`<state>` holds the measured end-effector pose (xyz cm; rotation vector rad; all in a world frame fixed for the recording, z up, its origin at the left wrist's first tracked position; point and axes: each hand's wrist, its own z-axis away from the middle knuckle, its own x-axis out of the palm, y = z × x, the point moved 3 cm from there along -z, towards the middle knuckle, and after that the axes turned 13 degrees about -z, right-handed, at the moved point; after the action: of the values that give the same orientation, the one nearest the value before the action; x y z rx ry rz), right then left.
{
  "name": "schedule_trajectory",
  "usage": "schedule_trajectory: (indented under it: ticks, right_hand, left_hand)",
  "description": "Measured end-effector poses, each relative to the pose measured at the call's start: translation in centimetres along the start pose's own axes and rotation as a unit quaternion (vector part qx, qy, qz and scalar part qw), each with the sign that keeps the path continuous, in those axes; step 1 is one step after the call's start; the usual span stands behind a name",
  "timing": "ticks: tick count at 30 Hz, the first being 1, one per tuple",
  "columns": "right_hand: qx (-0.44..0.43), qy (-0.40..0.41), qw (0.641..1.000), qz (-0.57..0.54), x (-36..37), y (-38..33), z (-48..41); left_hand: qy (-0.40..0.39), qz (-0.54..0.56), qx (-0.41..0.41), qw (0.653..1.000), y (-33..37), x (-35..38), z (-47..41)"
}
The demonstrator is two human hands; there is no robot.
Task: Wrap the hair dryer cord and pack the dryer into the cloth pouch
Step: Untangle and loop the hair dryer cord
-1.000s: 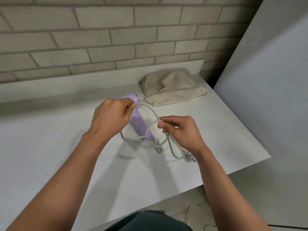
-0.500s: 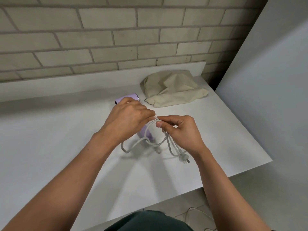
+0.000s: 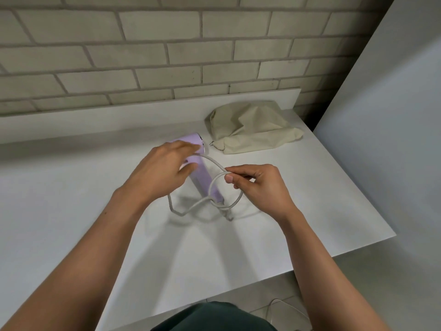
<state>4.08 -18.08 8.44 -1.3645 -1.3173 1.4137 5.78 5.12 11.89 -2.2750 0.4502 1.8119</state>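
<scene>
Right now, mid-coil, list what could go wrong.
1. The right hand only pinches the cord loops; a slip could let them spring apart.
2. Slack cord crosses the dryer near its end; pulling might drag or snag it.
3. The pouch lies slumped, so packing may need a free hand to open it.

Lilac dryer (image 3: pixel 205 180) lies flat, cord (image 3: pixel 216 163) looped, beige pouch (image 3: pixel 253 130) beside.

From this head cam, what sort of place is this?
Probably a plain indoor work corner: white table against a pale brick wall, grey panel on the right. The lilac hair dryer and cloth pouch hint at home use, but nothing settles it.
</scene>
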Motion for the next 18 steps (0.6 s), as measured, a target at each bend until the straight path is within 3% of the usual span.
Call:
schedule_trajectory:
  ticks: [4, 7, 14, 18]
  right_hand:
    - [-0.023, -0.007, 0.999, 0.042, 0.5, -0.5, 0.0]
    - [-0.039, -0.008, 0.997, 0.065, 0.6, -0.7, -0.1]
    - [-0.007, 0.039, 0.999, -0.003, -0.1, -0.2, 0.2]
    - [0.011, 0.038, 0.998, -0.046, -0.6, 0.0, 0.5]
  left_hand:
    - [0.026, 0.028, 0.146, 0.989, 2.0, -0.1, -0.5]
    - [0.024, -0.017, 0.170, 0.985, 2.9, 0.4, -1.0]
    - [0.097, -0.069, 0.076, 0.990, 2.5, -0.1, -0.7]
    - [0.146, -0.032, -0.059, 0.987, 0.4, -1.2, 0.0]
